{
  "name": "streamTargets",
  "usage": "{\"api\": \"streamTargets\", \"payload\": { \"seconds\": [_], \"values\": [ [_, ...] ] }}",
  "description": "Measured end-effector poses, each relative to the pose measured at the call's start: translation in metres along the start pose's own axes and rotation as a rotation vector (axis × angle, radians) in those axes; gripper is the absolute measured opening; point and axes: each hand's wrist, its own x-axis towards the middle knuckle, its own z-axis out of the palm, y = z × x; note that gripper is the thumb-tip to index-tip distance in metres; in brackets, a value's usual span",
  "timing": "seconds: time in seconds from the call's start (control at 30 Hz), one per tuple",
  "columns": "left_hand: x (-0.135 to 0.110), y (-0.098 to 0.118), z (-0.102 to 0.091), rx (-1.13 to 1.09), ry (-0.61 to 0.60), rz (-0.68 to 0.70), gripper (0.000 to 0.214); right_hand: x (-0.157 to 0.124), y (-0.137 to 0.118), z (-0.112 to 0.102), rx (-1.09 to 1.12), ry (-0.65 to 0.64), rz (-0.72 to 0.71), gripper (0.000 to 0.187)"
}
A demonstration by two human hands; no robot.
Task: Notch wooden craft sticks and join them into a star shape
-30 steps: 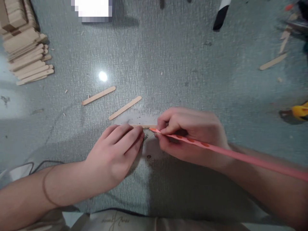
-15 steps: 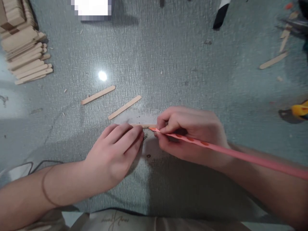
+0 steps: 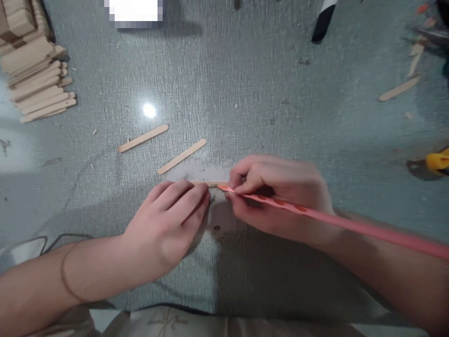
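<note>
My left hand (image 3: 168, 224) lies palm down with its fingertips pressing a wooden craft stick (image 3: 214, 184) flat on the grey table; only a short piece of the stick shows between my hands. My right hand (image 3: 277, 196) is closed in a writing grip on a long pink pencil with orange dots (image 3: 315, 216), and the pencil's tip touches the stick just right of my left fingertips. Two loose craft sticks (image 3: 143, 138) (image 3: 182, 156) lie just beyond my hands.
A large stack of craft sticks (image 3: 35, 75) fills the far left corner. More sticks (image 3: 400, 88) and scraps lie at the far right, with a yellow object (image 3: 437, 161) at the right edge and a black-and-white object (image 3: 322, 21) at the top.
</note>
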Motion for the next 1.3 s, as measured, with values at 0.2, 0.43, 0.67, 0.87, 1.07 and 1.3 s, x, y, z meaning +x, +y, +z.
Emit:
{"api": "streamTargets", "payload": {
  "seconds": [0.2, 0.43, 0.67, 0.87, 1.07, 1.3],
  "values": [
    [-0.0001, -0.0002, -0.0007, 0.001, -0.001, -0.007, 0.026, 0.0008, 0.0012, 0.0007, 0.013, 0.008, 0.002, 0.026],
    [-0.0005, -0.0003, -0.0013, 0.008, -0.007, 0.000, 0.027, 0.0007, 0.0017, 0.0009, 0.023, 0.027, 0.022, 0.025],
    [-0.0014, 0.0002, -0.0011, 0.009, -0.003, 0.004, 0.027, 0.0013, -0.0006, 0.0001, 0.037, -0.007, 0.029, 0.023],
    [-0.0006, 0.0000, -0.0019, 0.004, -0.013, -0.001, 0.027, 0.0016, -0.0005, 0.0018, 0.038, 0.026, -0.001, 0.025],
    [0.0007, 0.0001, -0.0017, 0.004, -0.006, 0.001, 0.026, 0.0006, 0.0013, 0.0012, -0.001, -0.002, -0.007, 0.026],
    [-0.0006, 0.0005, -0.0014, 0.012, -0.014, 0.004, 0.026, 0.0005, 0.0007, 0.0009, -0.003, -0.008, 0.001, 0.025]
  ]
}}
